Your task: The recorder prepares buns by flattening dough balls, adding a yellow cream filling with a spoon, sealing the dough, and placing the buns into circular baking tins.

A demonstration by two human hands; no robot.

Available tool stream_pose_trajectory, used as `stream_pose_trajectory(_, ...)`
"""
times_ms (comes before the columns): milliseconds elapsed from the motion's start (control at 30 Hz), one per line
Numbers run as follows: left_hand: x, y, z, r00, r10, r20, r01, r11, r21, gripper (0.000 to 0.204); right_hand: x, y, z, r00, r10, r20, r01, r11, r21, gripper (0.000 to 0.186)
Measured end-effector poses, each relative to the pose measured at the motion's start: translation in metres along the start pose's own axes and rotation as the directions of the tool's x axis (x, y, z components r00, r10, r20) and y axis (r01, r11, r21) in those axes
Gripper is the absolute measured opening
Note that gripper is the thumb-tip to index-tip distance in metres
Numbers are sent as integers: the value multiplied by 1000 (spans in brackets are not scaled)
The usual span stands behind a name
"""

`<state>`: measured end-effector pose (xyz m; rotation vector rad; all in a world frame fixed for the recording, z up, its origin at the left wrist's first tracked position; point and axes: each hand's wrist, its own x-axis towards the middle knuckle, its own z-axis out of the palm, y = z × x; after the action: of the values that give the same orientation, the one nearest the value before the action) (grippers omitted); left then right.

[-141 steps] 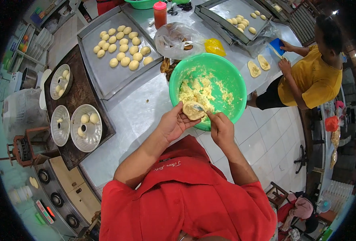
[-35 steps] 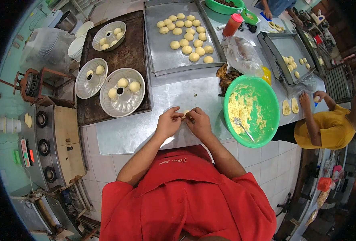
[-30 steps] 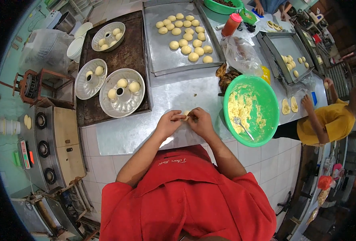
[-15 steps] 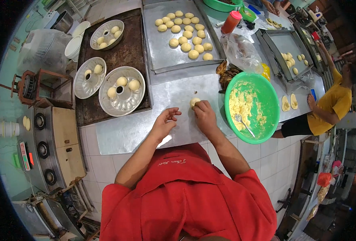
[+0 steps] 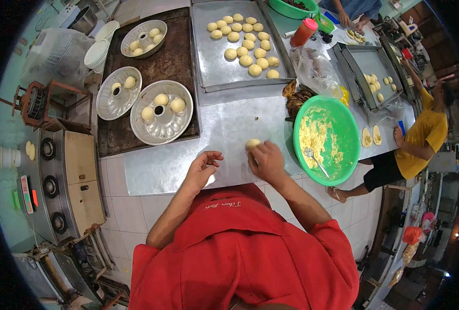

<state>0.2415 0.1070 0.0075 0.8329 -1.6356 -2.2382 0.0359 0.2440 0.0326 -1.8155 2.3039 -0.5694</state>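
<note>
My right hand (image 5: pixel 265 160) is curled over a pale dough ball (image 5: pixel 253 143) on the metal worktable (image 5: pixel 219 124), its fingers bent around it. To the left and slightly lower, my left hand (image 5: pixel 202 168) hovers with fingers loosely bent and apart, holding nothing. Right of my hands sits a green bowl (image 5: pixel 343 144) of crumbly yellow mixture (image 5: pixel 309 134) with a spoon (image 5: pixel 317 160) in it.
Three fluted pans (image 5: pixel 152 132) with dough balls stand on a dark tray (image 5: pixel 167 67) at left. A metal tray (image 5: pixel 208 62) of several balls lies behind. Bananas (image 5: pixel 299 103), bags (image 5: pixel 314 72), a second tray (image 5: pixel 374 67) and two co-workers (image 5: pixel 420 137) (image 5: pixel 351 8) are at right.
Earlier both hands held dough with a spoon over the bowl, then pinched it at the table. The spoon is now in the bowl, my left hand has drawn away leftward, and my right covers the ball.
</note>
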Motion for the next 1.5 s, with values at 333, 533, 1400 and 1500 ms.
stream_pose_trajectory(333, -19, -14, -28, 981, -90, -172, 82, 995, -54, 34, -27, 16, 44, 959, -172, -225, 182, 983, 28, 28)
stream_pose_trajectory(533, -35, -24, -42, 954, -131, -268, 92, 984, -155, 31, 0, 71, 26, 965, -126, -228, 137, 990, 32, 33)
stream_pose_trajectory(1400, -17, -28, -35, 927, -154, -341, 104, 982, -160, 18, -13, 40, 58, 908, -176, -380, 262, 946, 189, 18)
stream_pose_trajectory(1500, -17, -34, -34, 925, -148, -350, 95, 982, -165, 18, -13, 73, 43, 916, -125, -382, 197, 968, 158, 18)
